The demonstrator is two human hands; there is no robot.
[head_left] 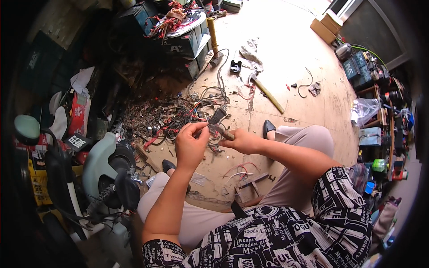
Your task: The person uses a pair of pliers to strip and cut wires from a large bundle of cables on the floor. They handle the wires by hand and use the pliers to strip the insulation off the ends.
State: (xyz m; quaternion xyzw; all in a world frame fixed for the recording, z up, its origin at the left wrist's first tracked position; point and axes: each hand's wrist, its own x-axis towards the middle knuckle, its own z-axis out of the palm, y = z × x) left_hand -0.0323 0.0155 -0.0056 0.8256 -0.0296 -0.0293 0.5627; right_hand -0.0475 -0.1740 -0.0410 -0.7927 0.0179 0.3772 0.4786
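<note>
Over a tangled heap of wires and scraps point(161, 111), my left hand point(191, 144) is closed in a pinch at the tip of a tool, and whatever is between the fingertips is too small to make out. My right hand point(239, 142) grips that tool point(226, 133), which has a light brown handle and a darker working end angled up toward my left fingers. A black plastic piece point(217, 115) lies just beyond both hands. Farther forward, a long wooden-handled hammer point(268, 96) rests on the pale floor point(304, 62) beside a black part point(235, 67) and a crumpled cloth point(250, 51).
My bent legs point(306, 143) flank the work area. A scooter with a grey-green body point(96, 165) crowds the left. Stacked battery cases point(181, 49) with tangled leads stand at the back left. Boxes, batteries and a clear plastic bag point(362, 111) line the right wall beside a framed dark panel point(371, 31).
</note>
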